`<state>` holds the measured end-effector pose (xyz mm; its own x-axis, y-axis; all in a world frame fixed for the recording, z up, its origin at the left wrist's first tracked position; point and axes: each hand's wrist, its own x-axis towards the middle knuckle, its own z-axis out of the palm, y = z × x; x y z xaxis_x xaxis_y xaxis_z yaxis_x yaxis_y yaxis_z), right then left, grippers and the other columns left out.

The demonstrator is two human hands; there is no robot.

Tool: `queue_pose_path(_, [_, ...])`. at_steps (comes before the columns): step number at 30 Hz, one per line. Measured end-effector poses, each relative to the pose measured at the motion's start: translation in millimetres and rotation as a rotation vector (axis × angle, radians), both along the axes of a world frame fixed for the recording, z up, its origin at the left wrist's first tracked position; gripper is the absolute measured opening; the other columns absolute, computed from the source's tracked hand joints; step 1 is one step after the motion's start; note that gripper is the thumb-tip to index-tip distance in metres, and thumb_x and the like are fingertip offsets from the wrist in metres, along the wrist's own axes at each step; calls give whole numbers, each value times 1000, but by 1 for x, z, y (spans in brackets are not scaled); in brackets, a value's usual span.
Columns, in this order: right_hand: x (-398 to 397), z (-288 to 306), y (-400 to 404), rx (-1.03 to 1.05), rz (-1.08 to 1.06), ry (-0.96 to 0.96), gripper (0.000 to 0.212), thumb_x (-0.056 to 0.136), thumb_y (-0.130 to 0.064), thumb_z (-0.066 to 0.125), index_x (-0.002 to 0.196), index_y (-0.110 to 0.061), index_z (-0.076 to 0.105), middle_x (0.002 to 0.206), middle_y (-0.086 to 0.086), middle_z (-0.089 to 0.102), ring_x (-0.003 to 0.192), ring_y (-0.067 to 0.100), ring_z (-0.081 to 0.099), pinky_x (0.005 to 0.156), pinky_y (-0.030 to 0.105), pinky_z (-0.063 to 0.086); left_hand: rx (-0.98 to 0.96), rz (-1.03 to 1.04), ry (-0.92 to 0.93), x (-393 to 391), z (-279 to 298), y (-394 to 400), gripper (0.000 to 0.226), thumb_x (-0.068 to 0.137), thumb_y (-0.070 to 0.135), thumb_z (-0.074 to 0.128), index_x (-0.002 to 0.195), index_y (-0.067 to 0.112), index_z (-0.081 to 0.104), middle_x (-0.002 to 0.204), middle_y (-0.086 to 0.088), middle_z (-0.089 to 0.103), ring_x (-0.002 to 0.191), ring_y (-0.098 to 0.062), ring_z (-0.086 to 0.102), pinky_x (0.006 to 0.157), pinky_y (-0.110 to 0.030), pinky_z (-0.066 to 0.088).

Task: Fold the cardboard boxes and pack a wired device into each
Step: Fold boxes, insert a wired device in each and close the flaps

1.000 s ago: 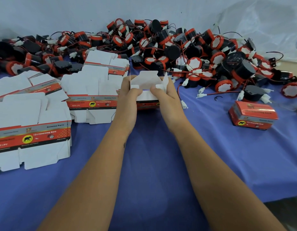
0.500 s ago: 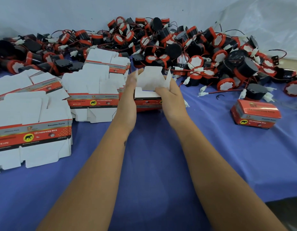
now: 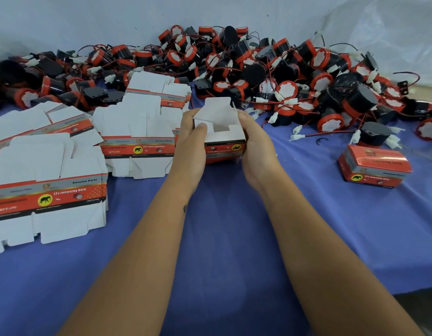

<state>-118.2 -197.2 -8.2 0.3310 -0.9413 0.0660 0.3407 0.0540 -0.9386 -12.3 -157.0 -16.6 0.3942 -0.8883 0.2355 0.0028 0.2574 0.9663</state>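
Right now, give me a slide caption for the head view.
Both hands, left hand and right hand, fold a box beside flat cartons and piled horns.

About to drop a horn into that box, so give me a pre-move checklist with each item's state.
1. Box held by both hands, left hand and right hand: ok.
2. Top end flaps folded shut: not ok, the rear flap stands up and a gap shows.
3. Other end of the box closed: cannot tell, hidden.
4. Box free of contents: cannot tell.
5. Wired devices available in the pile behind: ok.
6. A hand free to pick one up: not ok.
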Motion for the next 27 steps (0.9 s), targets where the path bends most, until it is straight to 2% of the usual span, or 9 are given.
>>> queue_pose_path(5, [-6,2,1,-169,-2,-36,36,100,-11,45,110,-38,67,100,-3,67,96,17,65,83,36,53,-81,-11,11,-2,6,5,51,89,13,39,89,62,52,113,14,58,100,-11,59,75,-24,54])
queue_pose_path(9, [-8,2,1,-171,23,-92,34,99,-5,47,115,-29,64,103,3,66,95,21,63,82,39,52,-65,-28,66,-2,7,4,45,86,18,41,88,60,54,121,4,59,106,-21,61,76,-33,58])
queue_pose_path(12, [-9,3,1,-166,70,-105,39,97,1,45,119,-28,60,106,7,65,95,21,63,81,39,54,-61,-34,87,-1,5,3,48,94,12,39,97,57,56,120,11,61,109,-20,63,76,-32,59])
queue_pose_path(15, [-5,2,3,-186,30,7,44,96,5,43,109,-32,62,100,-1,66,91,13,62,76,31,53,-69,-47,99,0,3,0,53,96,7,37,97,56,58,112,16,64,105,-15,64,78,-31,58])
queue_pose_path(19, [-5,2,6,-152,-31,23,37,95,0,44,89,-29,68,83,-10,67,79,11,59,61,26,48,-89,-48,86,0,1,0,35,98,12,38,92,37,61,104,3,63,87,-8,64,64,-23,53])
queue_pose_path(21, [-7,3,6,-133,-46,42,33,92,-6,42,81,-23,69,85,-4,67,76,15,56,54,24,43,-77,-76,116,1,-1,0,22,94,20,43,84,29,61,97,2,62,86,-13,63,68,-31,56])
queue_pose_path(23, [-9,4,5,-118,-56,53,29,88,-11,44,76,-19,69,91,2,68,79,19,55,54,26,41,-29,-119,170,1,-1,1,14,89,27,50,80,28,62,93,2,64,90,-21,64,78,-46,58])
queue_pose_path(24, [-10,4,5,-133,-62,71,26,87,-10,46,77,-18,69,91,3,68,78,19,55,54,27,41,-18,-120,144,2,-1,1,12,87,28,52,80,30,62,94,4,63,89,-18,65,77,-44,59])
queue_pose_path(27, [-11,3,5,-239,-78,166,30,86,1,51,92,-23,68,86,0,63,75,14,57,55,25,45,-43,-75,18,2,-2,1,23,85,19,49,91,37,62,102,3,62,79,-4,65,61,-22,53])
